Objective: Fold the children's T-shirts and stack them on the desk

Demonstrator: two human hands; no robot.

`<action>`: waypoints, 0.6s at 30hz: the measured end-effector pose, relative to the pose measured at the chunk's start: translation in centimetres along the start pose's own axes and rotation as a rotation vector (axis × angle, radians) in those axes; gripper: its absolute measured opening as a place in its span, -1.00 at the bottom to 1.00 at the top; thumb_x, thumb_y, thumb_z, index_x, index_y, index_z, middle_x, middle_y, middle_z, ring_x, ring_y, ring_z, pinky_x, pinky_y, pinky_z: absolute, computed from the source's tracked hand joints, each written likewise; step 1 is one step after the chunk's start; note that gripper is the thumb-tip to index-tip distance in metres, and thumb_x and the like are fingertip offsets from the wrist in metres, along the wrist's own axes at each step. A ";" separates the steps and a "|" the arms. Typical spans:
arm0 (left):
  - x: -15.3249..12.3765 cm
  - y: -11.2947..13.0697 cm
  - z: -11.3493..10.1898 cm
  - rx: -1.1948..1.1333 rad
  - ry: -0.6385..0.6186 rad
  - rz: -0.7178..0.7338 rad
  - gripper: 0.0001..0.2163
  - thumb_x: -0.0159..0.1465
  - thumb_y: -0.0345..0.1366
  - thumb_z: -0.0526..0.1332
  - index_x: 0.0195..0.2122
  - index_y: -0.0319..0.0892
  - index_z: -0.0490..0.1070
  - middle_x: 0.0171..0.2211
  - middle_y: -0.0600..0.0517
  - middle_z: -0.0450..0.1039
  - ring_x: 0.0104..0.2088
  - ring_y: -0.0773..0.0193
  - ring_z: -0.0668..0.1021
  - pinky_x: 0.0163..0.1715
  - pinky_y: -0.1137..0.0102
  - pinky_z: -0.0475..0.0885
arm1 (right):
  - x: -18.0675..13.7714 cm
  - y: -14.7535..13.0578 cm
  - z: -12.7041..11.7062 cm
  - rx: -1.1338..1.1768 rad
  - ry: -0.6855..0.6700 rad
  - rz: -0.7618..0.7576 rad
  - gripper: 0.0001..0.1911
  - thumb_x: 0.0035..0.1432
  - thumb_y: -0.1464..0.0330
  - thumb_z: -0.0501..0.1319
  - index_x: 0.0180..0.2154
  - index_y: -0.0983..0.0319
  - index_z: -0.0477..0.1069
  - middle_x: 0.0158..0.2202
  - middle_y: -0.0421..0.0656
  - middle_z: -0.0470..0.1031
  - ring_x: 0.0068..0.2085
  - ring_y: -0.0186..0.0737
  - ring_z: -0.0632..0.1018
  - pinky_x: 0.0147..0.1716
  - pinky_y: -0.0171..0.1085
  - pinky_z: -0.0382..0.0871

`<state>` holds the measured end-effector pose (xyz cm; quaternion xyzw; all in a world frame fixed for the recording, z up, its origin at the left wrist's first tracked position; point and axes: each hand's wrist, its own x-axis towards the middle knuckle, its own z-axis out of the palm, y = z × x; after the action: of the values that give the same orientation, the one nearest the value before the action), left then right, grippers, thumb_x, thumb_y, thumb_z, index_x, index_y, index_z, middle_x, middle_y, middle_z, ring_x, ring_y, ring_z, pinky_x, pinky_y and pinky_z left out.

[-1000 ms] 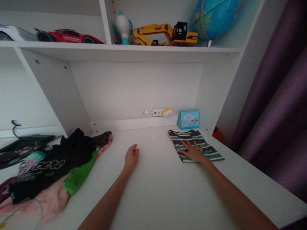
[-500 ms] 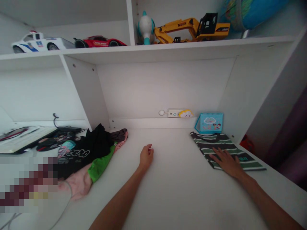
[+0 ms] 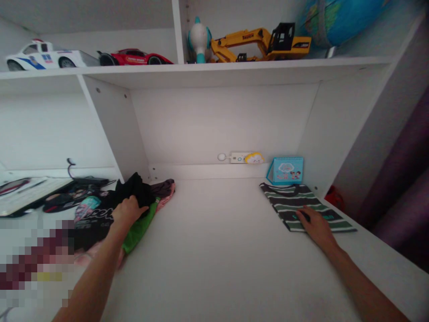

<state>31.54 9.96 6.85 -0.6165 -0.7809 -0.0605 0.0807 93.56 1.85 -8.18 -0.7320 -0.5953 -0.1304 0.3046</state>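
My left hand [image 3: 129,211] is on a black shirt [image 3: 92,232] with white lettering, its fingers bent down into the cloth and the thumb pointing right. The shirt lies crumpled on a pile at the left, over a green piece of cloth [image 3: 140,230] and a pink one [image 3: 87,256]. On the right, my right hand [image 3: 317,224] rests at the front part of a folded striped T-shirt [image 3: 279,202] in green, white and dark grey. Its fingers are loosely bent, with a gap between thumb and fingers.
A blue desk calendar [image 3: 287,171] stands behind the T-shirt. A power strip [image 3: 237,157] is at the back panel. A keyboard [image 3: 36,190] lies far left. The shelf [image 3: 234,67] above holds toy vehicles and a globe [image 3: 345,22]. A purple curtain [image 3: 398,192] hangs at right.
My left hand has moved left from the bare desk onto the black shirt. The right hand's spread fingers have drawn in on the striped T-shirt. The view has shifted slightly.
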 end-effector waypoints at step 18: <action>-18.5 18.2 -8.5 -0.576 -0.431 1.403 -0.87 0.20 -0.31 0.09 -0.46 -0.20 0.32 -0.51 0.11 0.32 -0.48 0.40 0.38 -0.46 0.56 0.21 | -1.4 -19.9 -11.9 0.667 -0.710 -0.466 -0.30 0.01 0.30 0.14 0.18 0.14 -0.05 0.10 -0.06 0.16 -0.12 -0.26 0.41 -0.16 -0.24 0.31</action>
<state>53.84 -5.13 11.33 -0.9601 -0.1614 -0.0747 -0.2160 76.32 -4.26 6.13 -0.4434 -0.8173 0.2568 0.2636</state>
